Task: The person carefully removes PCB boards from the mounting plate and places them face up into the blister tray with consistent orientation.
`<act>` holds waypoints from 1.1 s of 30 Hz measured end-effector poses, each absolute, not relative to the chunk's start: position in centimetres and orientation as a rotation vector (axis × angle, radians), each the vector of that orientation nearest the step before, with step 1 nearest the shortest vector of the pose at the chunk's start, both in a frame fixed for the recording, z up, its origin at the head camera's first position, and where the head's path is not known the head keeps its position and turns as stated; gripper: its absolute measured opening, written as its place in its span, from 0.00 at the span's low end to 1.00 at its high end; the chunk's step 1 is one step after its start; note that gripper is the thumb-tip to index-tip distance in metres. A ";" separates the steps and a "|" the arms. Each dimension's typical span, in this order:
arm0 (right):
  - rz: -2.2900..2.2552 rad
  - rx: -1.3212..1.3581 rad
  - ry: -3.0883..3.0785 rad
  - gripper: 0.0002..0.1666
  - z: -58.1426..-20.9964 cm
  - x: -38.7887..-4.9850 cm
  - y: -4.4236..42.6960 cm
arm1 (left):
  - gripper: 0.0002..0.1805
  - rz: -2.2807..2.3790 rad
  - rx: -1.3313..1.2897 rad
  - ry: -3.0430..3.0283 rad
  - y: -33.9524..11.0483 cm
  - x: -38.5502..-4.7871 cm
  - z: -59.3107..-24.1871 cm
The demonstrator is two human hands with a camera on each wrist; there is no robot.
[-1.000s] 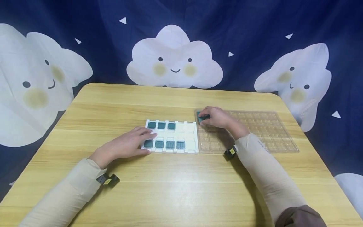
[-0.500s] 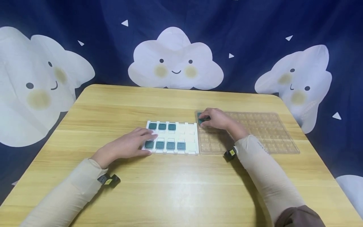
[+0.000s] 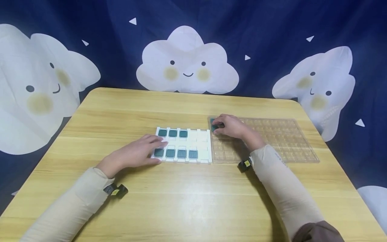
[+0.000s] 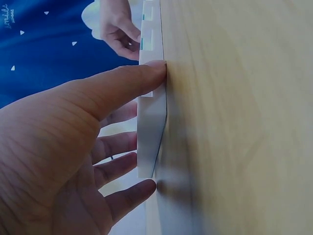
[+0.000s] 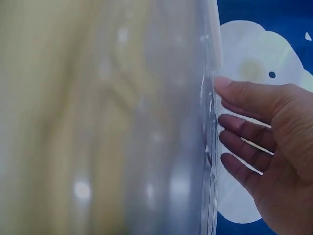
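Left hand (image 3: 136,152) lies spread over white tray's (image 3: 199,145) left edge. Can't tell if right hand (image 3: 233,126) pinches clear tray's (image 3: 284,136) corner chip (image 3: 214,127).

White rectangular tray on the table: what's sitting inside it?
The white rectangular tray holds seven visible flat, square green pieces: three in the far row, four in the near row. The left hand covers part of its left end; what lies underneath is hidden.

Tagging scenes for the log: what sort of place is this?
Likely a makeshift tabletop workspace: a wood-grain table, a blue cloud-print curtain behind it, and a white tray of green chips beside a clear compartmented tray.
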State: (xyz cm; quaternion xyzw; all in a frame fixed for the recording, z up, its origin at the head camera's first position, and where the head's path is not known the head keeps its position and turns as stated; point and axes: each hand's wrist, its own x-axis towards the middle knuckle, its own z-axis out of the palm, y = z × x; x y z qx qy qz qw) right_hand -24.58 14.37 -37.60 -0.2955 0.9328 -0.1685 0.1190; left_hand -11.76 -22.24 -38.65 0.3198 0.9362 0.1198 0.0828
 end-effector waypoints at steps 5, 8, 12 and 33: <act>-0.465 -0.849 2.745 0.26 -37.4 -24.1 14.3 | 0.39 0.356 0.959 2.793 -22.2 -11.8 -38.6; -0.491 -0.840 2.755 0.26 -37.2 -23.9 14.4 | 0.39 0.353 0.960 2.792 -22.2 -11.9 -38.6; -0.580 -0.832 2.767 0.27 -37.0 -23.4 14.6 | 0.39 0.354 0.956 2.795 -22.2 -11.9 -38.5; -0.712 -0.835 2.777 0.26 -37.0 -21.8 14.7 | 0.39 0.362 0.954 2.797 -22.2 -11.6 -38.8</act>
